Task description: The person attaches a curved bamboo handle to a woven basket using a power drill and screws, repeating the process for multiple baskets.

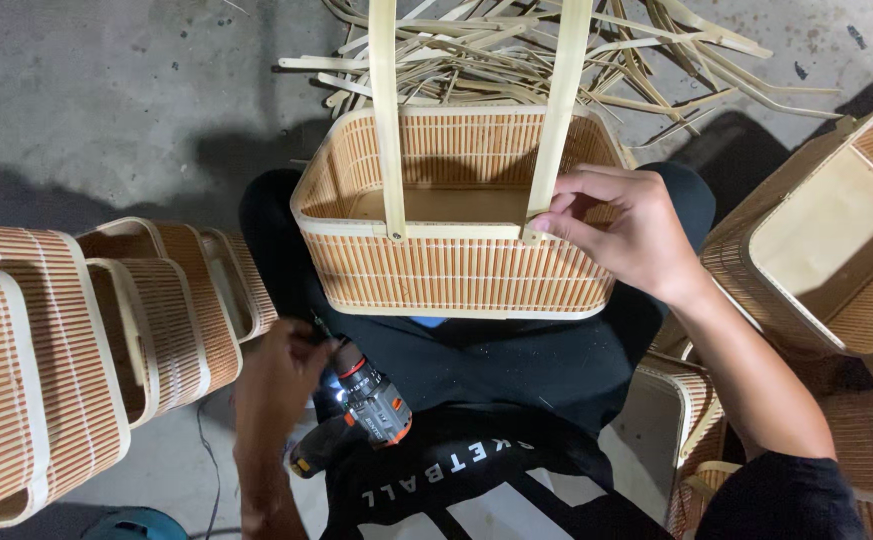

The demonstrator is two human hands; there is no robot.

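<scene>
A rectangular bamboo basket [456,270] with a pale rim rests on my lap. Two flat bamboo handle strips [386,120] rise from its near rim out of the top of the view. My right hand [621,230] pinches the right strip where it meets the rim. Down at my left thigh, my left hand [281,375] touches the front end of a cordless drill [361,415] with a grey and orange body; its small light glows. Whether the hand grips the drill or only its tip is unclear.
Nested bamboo baskets [76,340] lie on their sides at my left on the concrete floor [106,90]. More baskets [836,250] stand at my right. A heap of loose bamboo strips [576,60] lies behind the lap basket.
</scene>
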